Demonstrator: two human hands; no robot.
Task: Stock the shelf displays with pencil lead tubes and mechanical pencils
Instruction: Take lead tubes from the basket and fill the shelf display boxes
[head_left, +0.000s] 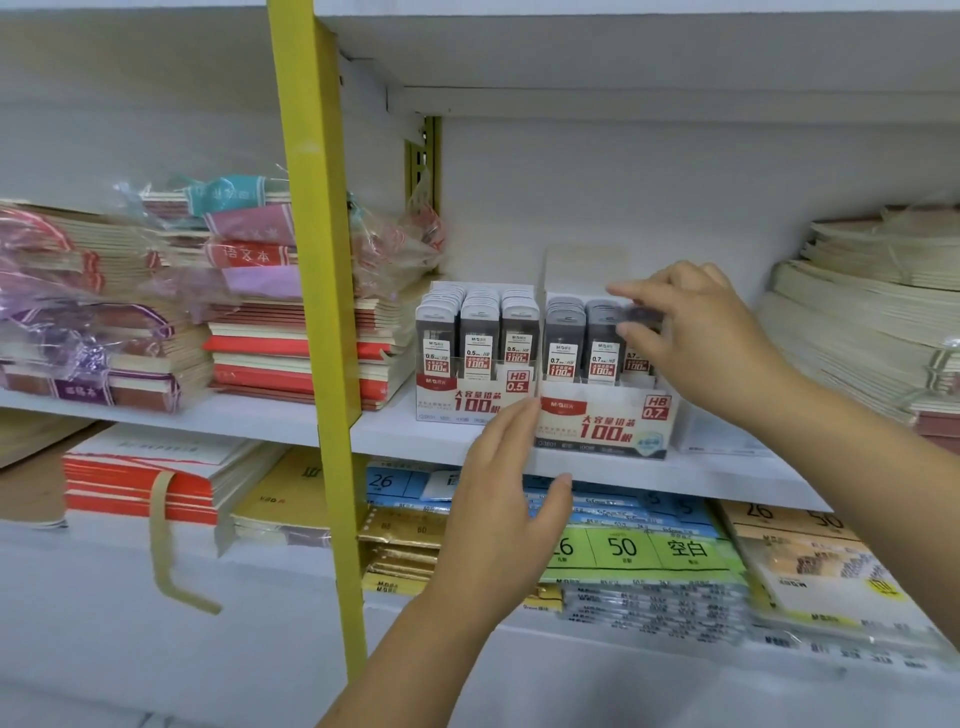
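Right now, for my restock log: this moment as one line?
right hand: pinches lead tube over right row of 0.7 box | left hand: open, at box's left edge

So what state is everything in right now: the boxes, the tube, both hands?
0.5 box: full, three rows, standing on the shelf.
0.7 box: two rows full, right row partly hidden.
lead tube: held above the right row.
right hand: pinches the lead tube.
left hand: open, fingers against the 0.7 box's left front corner.
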